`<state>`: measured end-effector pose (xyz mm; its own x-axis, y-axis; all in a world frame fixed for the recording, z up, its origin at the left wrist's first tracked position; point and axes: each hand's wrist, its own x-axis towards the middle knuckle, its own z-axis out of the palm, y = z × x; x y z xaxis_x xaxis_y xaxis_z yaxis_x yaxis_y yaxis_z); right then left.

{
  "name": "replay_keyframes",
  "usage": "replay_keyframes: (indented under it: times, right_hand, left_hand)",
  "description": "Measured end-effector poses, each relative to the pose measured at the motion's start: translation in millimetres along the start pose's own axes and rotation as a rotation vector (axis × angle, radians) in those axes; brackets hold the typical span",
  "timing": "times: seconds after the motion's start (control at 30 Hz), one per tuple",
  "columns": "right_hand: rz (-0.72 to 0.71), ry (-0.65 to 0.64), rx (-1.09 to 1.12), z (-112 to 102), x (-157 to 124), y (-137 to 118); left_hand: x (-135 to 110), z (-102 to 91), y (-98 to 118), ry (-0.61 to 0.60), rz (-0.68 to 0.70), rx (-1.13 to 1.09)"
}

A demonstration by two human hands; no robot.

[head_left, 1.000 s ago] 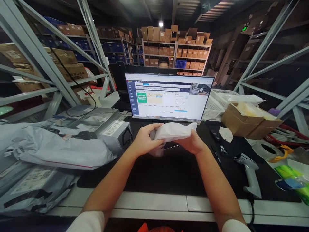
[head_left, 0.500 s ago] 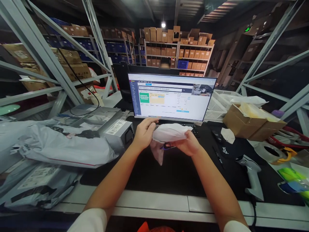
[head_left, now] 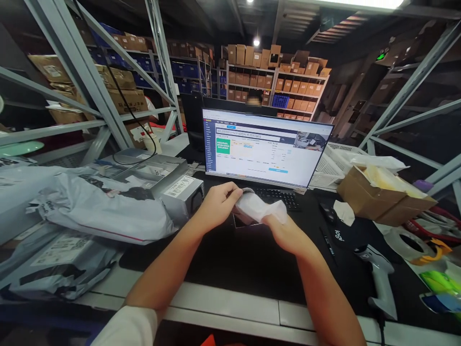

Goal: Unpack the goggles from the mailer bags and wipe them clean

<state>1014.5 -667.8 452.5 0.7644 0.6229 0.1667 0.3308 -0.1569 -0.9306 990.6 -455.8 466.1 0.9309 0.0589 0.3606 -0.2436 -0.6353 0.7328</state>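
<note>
A white, soft-looking pouch point(head_left: 257, 207) is held between my two hands above the black desk mat, in front of the monitor. My left hand point(head_left: 219, 205) pinches its left end with fingers closed. My right hand point(head_left: 283, 233) grips the lower right end, where the material bunches up over the fingers. A dark flat object point(head_left: 246, 222) with a thin bright edge shows just below the pouch; I cannot tell whether it is inside or under it. Part of a keyboard point(head_left: 283, 198) is visible behind the pouch.
A lit monitor point(head_left: 262, 154) stands ahead. Grey plastic parcels point(head_left: 97, 211) and a grey box point(head_left: 183, 194) crowd the left. Rightward are a mouse point(head_left: 327, 213), a pen point(head_left: 328, 245), a barcode scanner point(head_left: 380, 278), a tape roll point(head_left: 406, 242) and an open cardboard box point(head_left: 382, 194).
The white pouch has tilted, its right end now lower and bunched up, and its hanging left flap is out of sight. My right hand has turned and moved slightly lower. The view has shifted slightly.
</note>
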Motion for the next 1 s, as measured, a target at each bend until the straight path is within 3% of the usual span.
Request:
replay_keyframes:
  times: [0.1, 0.23, 0.37, 0.47, 0.57, 0.63, 0.8, 0.9, 1.0]
  right_hand:
    - [-0.027, -0.031, -0.067, 10, 4, 5]
    - [-0.121, 0.068, -0.170, 21, 3, 7]
    - [-0.210, 0.152, -0.308, 22, -3, 1]
    - [-0.267, 0.126, -0.323, 21, -3, -3]
    - [-0.306, 0.042, -0.152, 19, 2, -2]
    - [-0.255, 0.013, -0.030, 18, 6, 2]
    - [-0.200, 0.094, 0.098, 19, 12, 14]
    - [-0.194, 0.113, 0.087, 20, 10, 17]
    - [-0.112, 0.225, 0.062, 21, 6, 14]
  left_hand:
    - [-11, 2.6, 11, -0.026, 0.109, 0.065]
    - [-25, 5.5, 23, 0.000, 0.269, 0.146]
    - [-35, 5.6, 31, -0.003, 0.326, 0.094]
    - [-37, 6.8, 32, -0.021, 0.313, 0.076]
    - [-32, 8.4, 27, -0.032, 0.241, -0.008]
    - [-24, 9.2, 20, -0.005, 0.147, -0.130]
    - [-6, 13.4, 5, 0.135, -0.039, -0.299]
    - [-7, 17.8, 7, 0.046, -0.002, -0.206]
    - [-12, 19.7, 12, -0.085, 0.104, -0.143]
